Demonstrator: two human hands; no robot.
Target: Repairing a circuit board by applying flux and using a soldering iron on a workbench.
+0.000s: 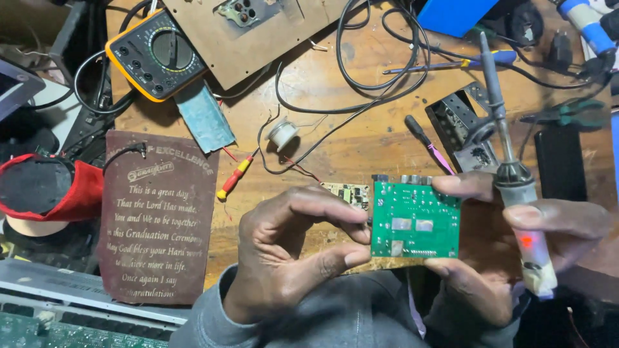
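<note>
Green circuit board (416, 220), solder side up, held above the wooden workbench (361, 138), long axis roughly level. Pinched at its left edge by left hand (290, 248), thumb and forefinger closed on it; gripped at its right edge by right hand (516, 251), fingers clamped on both board and soldering iron (516, 167). Iron just right of board, shaft upright, tip pointing away. Beyond board: solder spool (282, 134), red-yellow screwdriver (235, 176), yellow multimeter (157, 55). Left of board: brown plaque (158, 219).

Bare hands (290, 251), grey knitted sleeve cuffs (213, 316)
</note>
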